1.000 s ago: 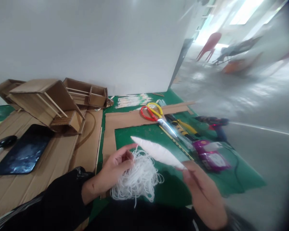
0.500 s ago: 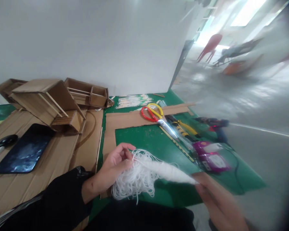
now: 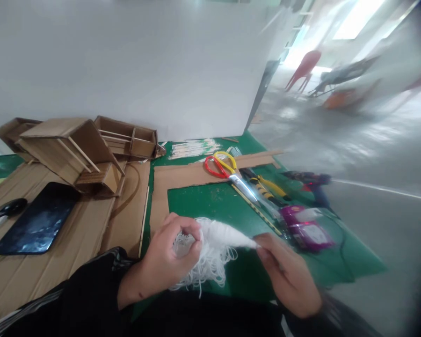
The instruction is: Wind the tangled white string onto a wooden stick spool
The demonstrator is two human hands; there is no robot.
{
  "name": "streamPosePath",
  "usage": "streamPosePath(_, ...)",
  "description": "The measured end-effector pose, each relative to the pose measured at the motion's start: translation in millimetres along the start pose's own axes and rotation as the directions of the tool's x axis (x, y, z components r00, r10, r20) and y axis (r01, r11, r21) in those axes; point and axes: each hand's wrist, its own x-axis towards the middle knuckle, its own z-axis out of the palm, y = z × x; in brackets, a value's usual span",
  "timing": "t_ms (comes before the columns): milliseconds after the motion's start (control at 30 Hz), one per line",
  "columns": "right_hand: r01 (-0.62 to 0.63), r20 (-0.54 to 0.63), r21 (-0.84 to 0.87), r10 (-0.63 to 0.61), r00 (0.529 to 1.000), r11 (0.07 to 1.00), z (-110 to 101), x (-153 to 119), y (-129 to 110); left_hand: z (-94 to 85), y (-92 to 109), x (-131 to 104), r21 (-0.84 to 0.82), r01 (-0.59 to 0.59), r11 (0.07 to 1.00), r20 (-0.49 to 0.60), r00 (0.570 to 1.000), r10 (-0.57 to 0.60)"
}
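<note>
A heap of loose white string (image 3: 210,269) lies in tangled loops on the green table in front of me. Beside it, a tapered bundle wound with white string (image 3: 228,234) is held in the air, pointing right. My right hand (image 3: 289,274) pinches the bundle's narrow tip between thumb and fingers. At the bundle's wider left end, my left hand (image 3: 170,252) has its thumb and forefinger curled together on the string. The bundle's core is hidden under the windings.
Red-and-yellow-handled scissors (image 3: 228,168) rest on a cardboard strip (image 3: 182,173). Right of them lie pliers (image 3: 273,187), a purple packet (image 3: 307,227) and a drill (image 3: 312,182). Leftward are a black tablet (image 3: 37,217), a computer mouse (image 3: 10,207) and cardboard boxes (image 3: 70,145).
My right hand has moved left and slightly up, bringing the bundle's tip closer to my left hand. My left hand has turned, its thumb and forefinger now forming a ring.
</note>
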Motion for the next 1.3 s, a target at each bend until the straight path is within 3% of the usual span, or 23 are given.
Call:
streamPosePath(133,-0.051,-0.058,-0.01,0.051,0.997,0.999,21.6,8.2,-4.6,4.7,2.1,-5.1,0.005,0.082,0.997,-0.032,0.996,-0.082)
streamPosePath(300,-0.187,-0.137,0.104,0.2,0.97,0.977,47.3,17.6,-21.6,9.9,7.1,-7.2,-0.242,0.188,0.952,0.043,0.982,-0.183)
streamPosePath(433,-0.343,-0.083,0.342,0.391,0.916,0.875,58.2,25.9,-40.7,16.5,4.4,-8.4,-0.427,0.264,0.865,0.08,0.964,-0.255)
streamPosePath(533,-0.395,-0.007,0.483,0.454,0.891,0.782,61.6,29.2,-48.5,20.2,-0.7,-9.4,-0.489,0.325,0.809,0.145,0.945,-0.292)
streamPosePath(633,-0.382,-0.029,0.468,0.446,0.895,0.797,62.9,30.3,-48.8,18.9,-1.4,-8.0,-0.508,0.407,0.759,0.259,0.913,-0.316)
streamPosePath(733,-0.312,-0.176,0.342,0.386,0.906,0.886,64.5,30.9,-45.1,12.7,3.4,-5.3,-0.504,0.478,0.72,0.426,0.862,-0.274)
streamPosePath(800,-0.275,-0.262,0.272,0.347,0.901,0.922,66.1,30.9,-42.4,8.2,7.0,-4.4,-0.47,0.473,0.745,0.502,0.838,-0.215)
streamPosePath(933,-0.253,-0.341,0.215,0.316,0.886,0.943,69.2,29.6,-39.2,3.3,9.9,-4.9,-0.327,0.392,0.86,0.513,0.838,-0.187)
streamPosePath(1000,-0.266,-0.345,0.215,0.328,0.879,0.94,69.6,29.0,-39.2,2.1,9.8,-4.9,-0.304,0.415,0.857,0.519,0.827,-0.216)
streamPosePath(1067,-0.295,-0.342,0.233,0.363,0.867,0.926,69.1,28.7,-39.6,0.9,9.6,-4.0,-0.351,0.483,0.802,0.571,0.789,-0.225)
streamPosePath(1167,-0.357,-0.348,0.3,0.45,0.823,0.885,67.1,28.8,-40.3,0.0,7.6,-1.8,-0.467,0.611,0.639,0.655,0.725,-0.215)
streamPosePath(1233,-0.384,-0.348,0.359,0.504,0.79,0.85,65.4,29.3,-41.0,1.0,3.5,-0.5,-0.529,0.655,0.539,0.658,0.718,-0.228)
streamPosePath(1300,-0.402,-0.308,0.411,0.539,0.784,0.818,63.5,29.9,-42.3,2.4,-2.0,0.9,-0.584,0.645,0.493,0.617,0.747,-0.247)
